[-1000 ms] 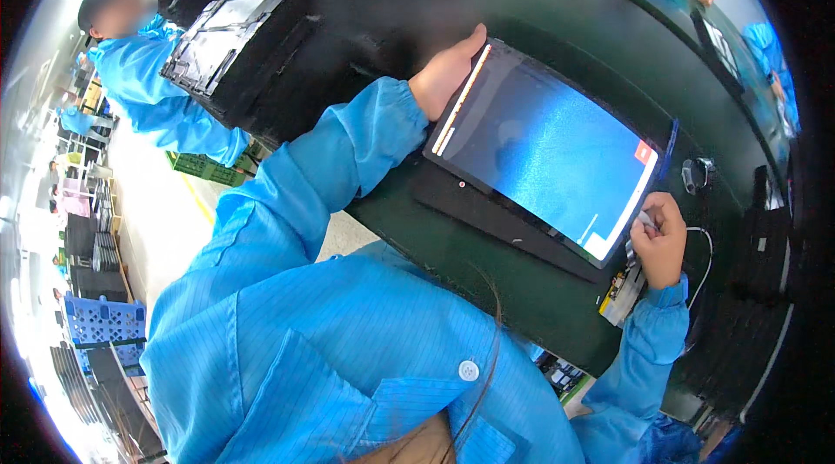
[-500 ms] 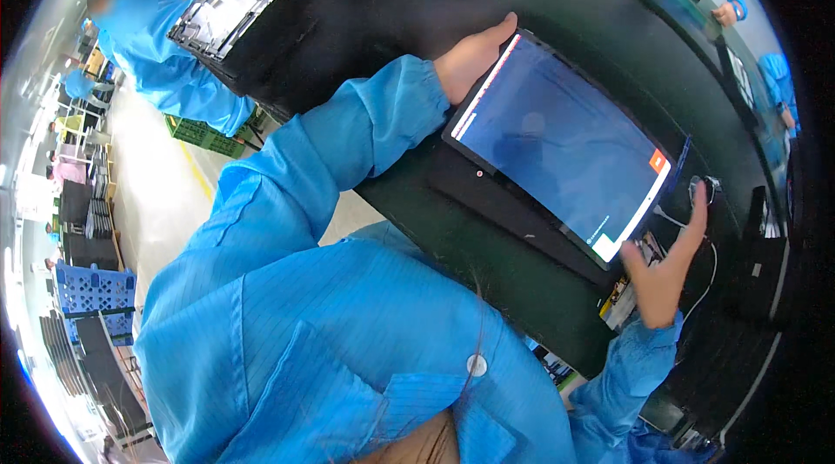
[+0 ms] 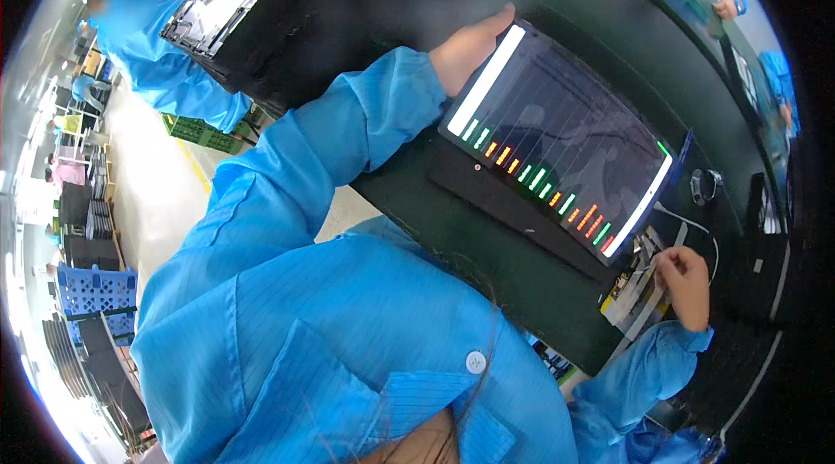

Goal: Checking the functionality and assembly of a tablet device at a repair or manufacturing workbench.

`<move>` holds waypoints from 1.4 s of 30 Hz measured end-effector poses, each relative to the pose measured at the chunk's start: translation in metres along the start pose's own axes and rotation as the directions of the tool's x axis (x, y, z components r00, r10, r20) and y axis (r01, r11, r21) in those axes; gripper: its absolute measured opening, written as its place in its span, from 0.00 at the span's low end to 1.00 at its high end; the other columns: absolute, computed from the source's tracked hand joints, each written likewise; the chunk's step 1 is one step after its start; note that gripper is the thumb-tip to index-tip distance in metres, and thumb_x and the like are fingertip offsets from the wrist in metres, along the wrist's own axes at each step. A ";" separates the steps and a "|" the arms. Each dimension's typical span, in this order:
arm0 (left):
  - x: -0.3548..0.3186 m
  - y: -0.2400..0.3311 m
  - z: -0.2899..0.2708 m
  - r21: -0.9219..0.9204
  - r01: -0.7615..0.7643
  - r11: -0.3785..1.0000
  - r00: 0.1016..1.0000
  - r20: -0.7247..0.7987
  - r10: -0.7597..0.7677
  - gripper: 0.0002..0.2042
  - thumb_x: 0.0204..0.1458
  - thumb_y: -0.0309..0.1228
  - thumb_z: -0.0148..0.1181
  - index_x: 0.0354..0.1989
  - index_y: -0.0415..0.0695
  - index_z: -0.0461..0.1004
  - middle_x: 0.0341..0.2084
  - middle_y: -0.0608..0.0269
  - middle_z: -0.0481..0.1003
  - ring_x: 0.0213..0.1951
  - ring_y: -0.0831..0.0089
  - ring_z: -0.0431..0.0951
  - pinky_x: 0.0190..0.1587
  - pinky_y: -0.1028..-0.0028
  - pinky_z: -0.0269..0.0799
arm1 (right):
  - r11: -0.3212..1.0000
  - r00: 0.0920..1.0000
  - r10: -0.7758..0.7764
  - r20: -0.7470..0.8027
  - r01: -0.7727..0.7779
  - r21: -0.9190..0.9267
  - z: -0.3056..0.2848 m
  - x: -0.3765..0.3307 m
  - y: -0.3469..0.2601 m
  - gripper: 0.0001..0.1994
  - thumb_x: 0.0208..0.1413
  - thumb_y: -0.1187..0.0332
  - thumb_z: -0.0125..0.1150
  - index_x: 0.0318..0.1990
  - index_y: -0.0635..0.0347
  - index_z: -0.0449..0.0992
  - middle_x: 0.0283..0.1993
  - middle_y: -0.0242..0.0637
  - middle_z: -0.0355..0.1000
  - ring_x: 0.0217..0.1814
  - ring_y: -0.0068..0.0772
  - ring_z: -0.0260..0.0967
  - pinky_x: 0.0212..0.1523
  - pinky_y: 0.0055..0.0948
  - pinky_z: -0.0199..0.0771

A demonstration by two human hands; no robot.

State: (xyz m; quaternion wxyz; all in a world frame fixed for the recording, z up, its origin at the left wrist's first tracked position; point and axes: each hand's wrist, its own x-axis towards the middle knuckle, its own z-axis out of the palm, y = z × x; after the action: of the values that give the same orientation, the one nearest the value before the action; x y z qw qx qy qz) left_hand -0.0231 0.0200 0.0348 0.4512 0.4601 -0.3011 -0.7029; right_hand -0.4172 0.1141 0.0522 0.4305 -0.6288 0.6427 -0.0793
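Holding tablet (image 3: 557, 146) by far-left corner, left hand (image 3: 465, 46) grip clamped on edge; tablet tilted over dark tabletop (image 3: 487, 264); right hand (image 3: 683, 277) pinching cable (image 3: 687, 225) near tablet's right corner.

My work surface is a dark green bench (image 3: 487, 264) running from centre to upper right of the frame. Directly on it: a black slab (image 3: 504, 203) under the tablet, printed cards (image 3: 631, 294) at lower right, a white cable (image 3: 696, 225), and black trays (image 3: 252, 12) at upper left.
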 end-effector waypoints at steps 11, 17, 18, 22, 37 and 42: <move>0.010 -0.005 -0.009 0.014 -0.040 0.999 0.999 0.030 0.040 0.23 0.56 0.50 0.38 0.35 0.41 0.70 0.32 0.58 0.74 0.31 0.72 0.73 0.39 0.71 0.68 | 0.988 0.950 -0.132 -0.281 0.103 -0.116 -0.012 0.011 0.027 0.07 0.48 0.74 0.56 0.34 0.66 0.74 0.28 0.32 0.70 0.29 0.20 0.64 0.31 0.19 0.63; 0.010 -0.006 -0.010 -0.007 -0.052 0.999 0.998 0.036 0.052 0.23 0.55 0.50 0.38 0.35 0.41 0.70 0.31 0.57 0.74 0.30 0.72 0.73 0.38 0.71 0.69 | 0.991 0.961 -0.101 -0.256 0.076 -0.106 -0.010 0.016 0.023 0.05 0.48 0.74 0.56 0.32 0.65 0.74 0.26 0.30 0.69 0.27 0.18 0.62 0.30 0.18 0.62; 0.010 -0.006 -0.010 0.001 -0.059 0.998 0.998 0.016 0.059 0.23 0.55 0.50 0.38 0.35 0.41 0.70 0.30 0.58 0.74 0.29 0.72 0.73 0.37 0.71 0.69 | 0.991 0.960 -0.107 -0.258 0.081 -0.109 -0.010 0.016 0.024 0.05 0.48 0.74 0.56 0.32 0.65 0.74 0.26 0.30 0.69 0.27 0.18 0.62 0.30 0.17 0.62; 0.012 -0.005 -0.011 0.002 -0.023 1.000 0.999 0.033 0.023 0.23 0.55 0.50 0.38 0.34 0.41 0.70 0.29 0.58 0.75 0.28 0.72 0.74 0.37 0.71 0.70 | 0.993 0.961 -0.031 -0.274 -0.001 -0.118 -0.010 0.015 0.021 0.05 0.46 0.74 0.57 0.30 0.66 0.74 0.25 0.31 0.69 0.27 0.19 0.63 0.28 0.19 0.63; 0.009 -0.001 -0.005 -0.129 0.095 0.987 0.990 0.114 -0.080 0.24 0.54 0.51 0.39 0.38 0.41 0.71 0.35 0.56 0.75 0.34 0.65 0.74 0.41 0.67 0.69 | 0.955 0.875 -0.202 -0.440 0.077 -0.285 0.079 -0.025 -0.027 0.10 0.41 0.72 0.58 0.30 0.63 0.64 0.20 0.38 0.61 0.22 0.30 0.60 0.23 0.29 0.61; 0.010 -0.001 -0.007 -0.112 0.082 0.990 0.989 0.133 -0.067 0.25 0.54 0.52 0.38 0.39 0.41 0.71 0.35 0.56 0.75 0.34 0.64 0.75 0.42 0.67 0.69 | 0.956 0.863 -0.182 -0.471 0.045 -0.289 0.082 -0.018 -0.023 0.10 0.43 0.72 0.53 0.34 0.65 0.66 0.23 0.43 0.64 0.24 0.37 0.63 0.26 0.32 0.63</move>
State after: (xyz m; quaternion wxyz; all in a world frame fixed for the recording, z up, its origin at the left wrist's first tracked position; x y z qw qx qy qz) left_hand -0.0185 0.0113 0.0270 0.4302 0.3975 -0.2705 -0.7641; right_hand -0.3499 0.1617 0.0245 0.1580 -0.6771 0.6972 -0.1746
